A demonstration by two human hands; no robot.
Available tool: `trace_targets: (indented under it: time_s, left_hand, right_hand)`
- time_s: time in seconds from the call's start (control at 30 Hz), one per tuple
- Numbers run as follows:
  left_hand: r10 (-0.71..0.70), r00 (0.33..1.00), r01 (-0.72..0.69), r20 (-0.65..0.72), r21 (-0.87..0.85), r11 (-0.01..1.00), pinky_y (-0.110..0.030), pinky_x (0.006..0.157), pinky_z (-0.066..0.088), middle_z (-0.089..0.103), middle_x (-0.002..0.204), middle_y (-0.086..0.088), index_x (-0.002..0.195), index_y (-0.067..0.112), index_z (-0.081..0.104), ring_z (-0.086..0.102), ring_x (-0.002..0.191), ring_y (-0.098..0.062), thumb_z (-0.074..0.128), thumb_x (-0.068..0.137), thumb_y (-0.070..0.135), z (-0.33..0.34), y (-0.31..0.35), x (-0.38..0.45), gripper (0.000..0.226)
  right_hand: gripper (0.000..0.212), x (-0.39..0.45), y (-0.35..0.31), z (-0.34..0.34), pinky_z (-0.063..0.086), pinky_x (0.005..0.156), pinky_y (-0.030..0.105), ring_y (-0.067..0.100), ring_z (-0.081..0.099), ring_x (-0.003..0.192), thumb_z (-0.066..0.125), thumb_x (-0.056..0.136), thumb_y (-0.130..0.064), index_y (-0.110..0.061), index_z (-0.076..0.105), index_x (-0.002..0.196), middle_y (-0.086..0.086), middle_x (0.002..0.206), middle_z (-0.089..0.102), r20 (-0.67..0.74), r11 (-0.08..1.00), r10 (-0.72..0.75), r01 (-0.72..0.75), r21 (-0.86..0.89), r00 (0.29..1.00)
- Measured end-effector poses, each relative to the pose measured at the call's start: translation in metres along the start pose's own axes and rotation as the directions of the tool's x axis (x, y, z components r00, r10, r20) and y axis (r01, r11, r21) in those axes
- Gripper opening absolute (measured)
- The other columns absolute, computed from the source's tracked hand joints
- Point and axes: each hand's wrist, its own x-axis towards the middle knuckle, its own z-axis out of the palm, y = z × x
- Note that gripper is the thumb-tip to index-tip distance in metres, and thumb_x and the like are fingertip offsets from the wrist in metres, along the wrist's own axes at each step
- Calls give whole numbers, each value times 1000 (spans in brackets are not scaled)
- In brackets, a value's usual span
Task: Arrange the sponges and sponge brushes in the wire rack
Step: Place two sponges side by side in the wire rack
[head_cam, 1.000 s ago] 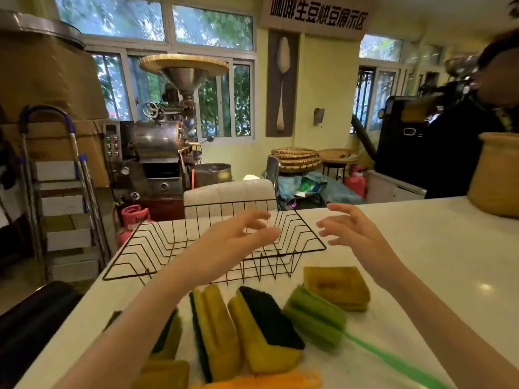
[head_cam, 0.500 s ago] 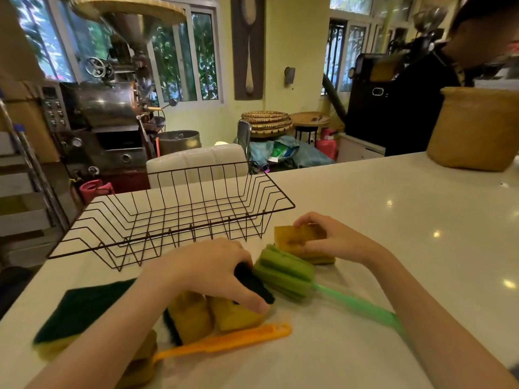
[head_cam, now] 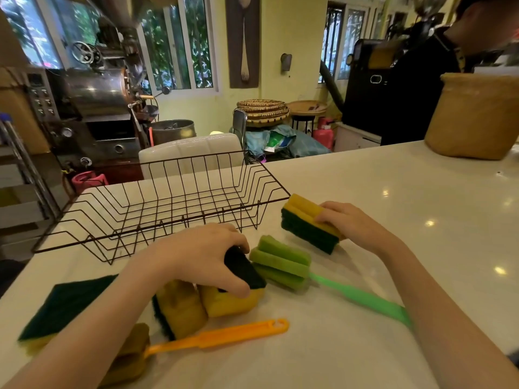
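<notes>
Yellow-green sponges [head_cam: 309,224], green [head_cam: 280,262] and orange brushes [head_cam: 216,336]

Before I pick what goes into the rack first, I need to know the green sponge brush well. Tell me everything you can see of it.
The green sponge brush has a head of soft-looking, light green foam ribs lying side by side, and a flat, translucent green plastic handle that runs toward the lower right until the right forearm hides its end. It lies flat on the white table, outside the wire rack. Neither hand holds it; its head sits right beside the dark-topped yellow sponge under the left hand.
</notes>
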Motion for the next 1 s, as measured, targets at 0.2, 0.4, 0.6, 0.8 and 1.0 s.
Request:
trace_targets:
  time_s: [0.2,0.4,0.6,0.8,1.0]
  left_hand:
    - [35,997,-39,-72,-50,998,-19,81,46,43,121,11,120,34,43,42,106,-9,66,68,51,4,-2,3,60]
    - [39,995,-46,-90,-78,996,-13,75,40,37,127,12,123,35,40,37,106,-7,66,68,52,7,-7,6,63]
    - [-13,999,10,-34,-65,998,-24,89,44,31,135,12,130,36,33,35,113,-9,69,63,54,9,-9,6,79]
    - [-100,995,98,-7,-114,989,-34,94,47,42,126,10,132,35,24,43,113,-13,76,53,55,10,-12,5,96]
    - [-152,988,152,15,-91,984,-31,83,50,44,109,9,116,30,36,45,99,-13,73,55,57,8,-9,2,76]
  right_hand:
    - [30,-1,-3,2,59,61,44,25,60,74,37,90,-9,-1,65,89,9,85,56,-70,994,89,-85,68,994]
    - [20,7,9,2,48,52,29,20,54,72,43,88,-13,-14,63,91,9,92,59,-145,978,208,-206,32,967]
    - [20,9,13,1,53,65,36,24,59,81,45,86,-10,-14,64,92,9,91,63,-272,990,137,-141,5,953]
    - [27,5,3,9,49,78,35,20,57,92,51,86,-37,-18,59,104,5,106,63,-223,996,-11,-8,-84,975]
    - [46,-6,-4,16,53,78,36,18,57,92,64,74,-43,-25,49,114,1,110,57,-17,976,-66,61,-208,998]
